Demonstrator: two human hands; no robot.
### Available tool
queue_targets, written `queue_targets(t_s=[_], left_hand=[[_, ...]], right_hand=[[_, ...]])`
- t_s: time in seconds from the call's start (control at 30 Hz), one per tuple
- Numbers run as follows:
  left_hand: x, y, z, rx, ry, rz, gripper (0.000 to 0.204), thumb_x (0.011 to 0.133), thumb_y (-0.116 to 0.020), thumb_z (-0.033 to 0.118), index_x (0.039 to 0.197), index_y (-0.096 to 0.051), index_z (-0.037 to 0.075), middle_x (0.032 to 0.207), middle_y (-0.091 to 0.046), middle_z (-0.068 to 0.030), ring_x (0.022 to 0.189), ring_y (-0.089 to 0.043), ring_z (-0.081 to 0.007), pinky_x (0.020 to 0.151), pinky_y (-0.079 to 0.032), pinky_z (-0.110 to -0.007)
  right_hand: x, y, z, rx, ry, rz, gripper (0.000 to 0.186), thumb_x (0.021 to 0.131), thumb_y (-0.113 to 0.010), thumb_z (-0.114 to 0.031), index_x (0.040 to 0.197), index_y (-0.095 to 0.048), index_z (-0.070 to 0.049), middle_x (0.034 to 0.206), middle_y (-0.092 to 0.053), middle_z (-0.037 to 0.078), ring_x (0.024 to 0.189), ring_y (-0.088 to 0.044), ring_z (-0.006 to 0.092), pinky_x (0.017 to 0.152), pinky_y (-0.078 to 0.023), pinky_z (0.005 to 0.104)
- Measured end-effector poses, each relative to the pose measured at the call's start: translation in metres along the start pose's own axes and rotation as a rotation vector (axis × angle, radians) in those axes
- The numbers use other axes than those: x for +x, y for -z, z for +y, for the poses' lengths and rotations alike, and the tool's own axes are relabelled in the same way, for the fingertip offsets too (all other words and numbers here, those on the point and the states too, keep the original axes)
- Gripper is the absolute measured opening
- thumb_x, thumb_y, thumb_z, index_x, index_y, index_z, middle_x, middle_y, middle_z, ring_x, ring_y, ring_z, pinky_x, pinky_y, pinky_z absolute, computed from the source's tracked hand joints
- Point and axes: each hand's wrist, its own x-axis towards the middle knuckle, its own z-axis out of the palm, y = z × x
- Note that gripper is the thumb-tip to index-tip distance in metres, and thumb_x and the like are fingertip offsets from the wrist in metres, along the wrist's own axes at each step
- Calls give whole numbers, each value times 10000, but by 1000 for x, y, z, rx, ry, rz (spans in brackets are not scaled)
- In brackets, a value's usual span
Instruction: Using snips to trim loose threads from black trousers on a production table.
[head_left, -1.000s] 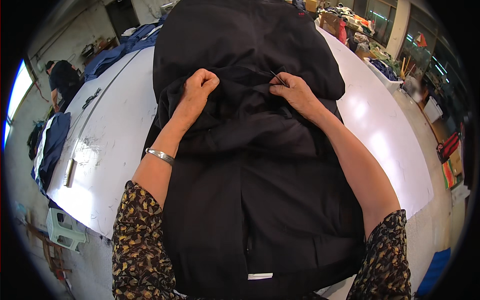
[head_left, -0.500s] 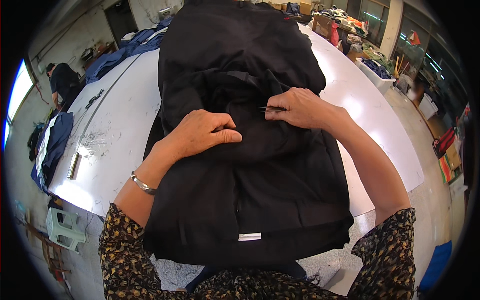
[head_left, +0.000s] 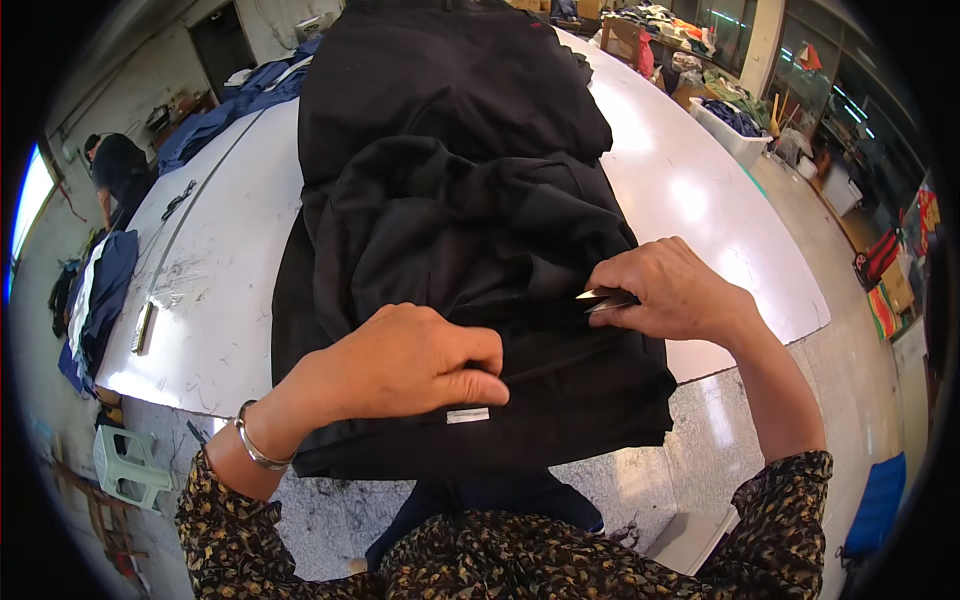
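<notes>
Black cloth garments, which look like trousers (head_left: pixel 440 85), lie stacked in front of me, the top one rumpled in the middle. Small thread snips (head_left: pixel 608 297) with pointed metal blades are gripped in my right hand (head_left: pixel 675 295), over the right side of the stack. The blades look apart. My left hand (head_left: pixel 410 365) hovers on or just above the cloth, fingers curled and thumb close to the forefinger. Whatever those fingers pinch, if anything, is hidden. Just below that hand a small white label (head_left: pixel 467 415) shows near the bottom edge of the cloth.
The stack rests on a broad white table (head_left: pixel 690 190). Navy garments (head_left: pixel 105 290) hang at its left edge, near a green plastic stool (head_left: pixel 132 468). A person in dark clothes (head_left: pixel 122 170) bends at the far left. A white bin of clothes (head_left: pixel 728 130) stands at the right.
Both hands have come nearer to me, the right also moving rightward with the snips. The rumpled cloth has shifted toward me, covering more of the lower part.
</notes>
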Motion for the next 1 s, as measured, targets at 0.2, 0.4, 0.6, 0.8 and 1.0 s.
queue_targets(t_s=[0.2, 0.4, 0.6, 0.8, 1.0], left_hand=[[39, 13, -29, -62, 222, 429, 439, 1020, -496, 346, 804, -653, -4, 615, -612, -76, 541, -579, -141, 606, -466, -307], [88, 13, -14, 188, 433, 253, 505, 940, -556, 474, 785, -682, 10, 805, -710, -188, 812, -693, -389, 784, -541, -471], [81, -7, -35, -254, 63, 607, 295, 1006, -593, 238, 791, -558, 39, 750, -619, -67, 660, -537, -184, 665, -452, -329], [10, -5, 12, -821, -236, 756, 49, 914, -589, 34, 888, -581, -7, 1026, -631, -17, 985, -556, -79, 959, -399, -232], [-17, -24, 27, -362, -296, 400, 118, 635, -536, 28, 751, -553, 34, 1197, -691, -244, 1146, -668, -358, 998, -498, -409]], right_hand=[[-4, -23, 4, 47, -46, 198, 157, 872, -689, -202, 983, -679, -92, 825, -707, 137, 822, -674, 358, 747, -503, 456], [5, -29, 5, 118, -22, 359, 151, 896, -657, -160, 1018, -658, -72, 834, -714, 153, 822, -675, 373, 760, -513, 458], [11, -21, -4, 514, -286, 394, 223, 932, -624, -160, 1113, -652, -34, 811, -723, 115, 813, -694, 282, 777, -508, 387], [-6, -27, 14, 924, -323, 550, 334, 966, -585, -168, 1223, -629, 42, 876, -738, 60, 847, -595, 112, 814, -456, 294], [-22, -21, -21, 1125, -382, 467, 297, 976, -596, -191, 1202, -655, -8, 856, -680, 10, 652, -467, 52, 599, -392, 227]])
